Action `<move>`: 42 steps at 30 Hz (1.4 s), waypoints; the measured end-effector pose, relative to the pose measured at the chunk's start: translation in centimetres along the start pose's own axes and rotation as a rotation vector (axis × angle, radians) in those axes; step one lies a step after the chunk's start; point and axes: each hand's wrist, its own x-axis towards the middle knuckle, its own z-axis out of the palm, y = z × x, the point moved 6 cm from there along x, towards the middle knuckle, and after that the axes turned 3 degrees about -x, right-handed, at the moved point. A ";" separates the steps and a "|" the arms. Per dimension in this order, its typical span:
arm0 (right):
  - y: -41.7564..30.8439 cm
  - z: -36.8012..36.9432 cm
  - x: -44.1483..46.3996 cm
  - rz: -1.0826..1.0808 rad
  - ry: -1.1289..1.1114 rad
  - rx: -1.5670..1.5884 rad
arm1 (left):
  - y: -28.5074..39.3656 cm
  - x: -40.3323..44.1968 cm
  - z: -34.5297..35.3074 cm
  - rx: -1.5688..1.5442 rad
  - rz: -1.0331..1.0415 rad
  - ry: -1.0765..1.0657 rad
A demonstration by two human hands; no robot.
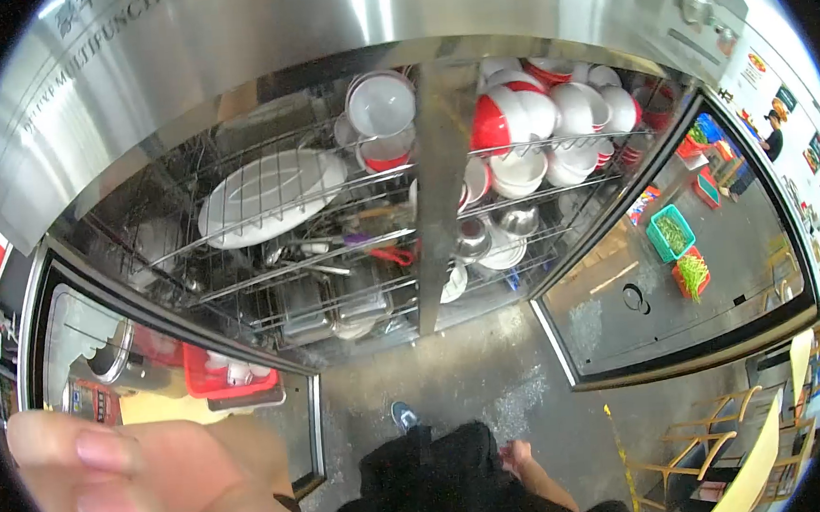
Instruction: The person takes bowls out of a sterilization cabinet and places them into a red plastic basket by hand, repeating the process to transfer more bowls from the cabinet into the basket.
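Observation:
My left hand (150, 483) is large and close at the lower left, its fingers curled and their nails toward me. It overlaps the open left glass door (317, 424); whether it grips the frame is hidden. My right hand (517, 454) hangs low beside my dark clothing, small and partly covered, its fingers unclear. Before me stands an open steel cabinet (439, 197) with wire shelves. A white oval platter (273, 194) leans on the left upper shelf, near white bowls (381, 104). Red-and-white bowls (514, 115) are stacked on the right side.
The right glass door (677, 266) stands open over the floor. Through it show a green basket (670, 234) and a red basket (692, 274) of vegetables. Wooden chairs (699, 450) stand at the lower right. A red bin (211, 370) shows through the left door.

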 end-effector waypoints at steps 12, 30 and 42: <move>-14.4 4.2 2.5 -0.105 -0.042 -0.023 | -9.3 -2.1 20.0 -0.205 -0.080 0.091; -19.2 -3.2 8.1 -0.004 -0.051 0.192 | -23.1 -2.3 54.1 -0.184 -0.429 -0.913; -30.8 4.0 6.5 -0.334 -0.245 -0.244 | -26.0 -9.0 44.5 -0.127 -0.924 -0.849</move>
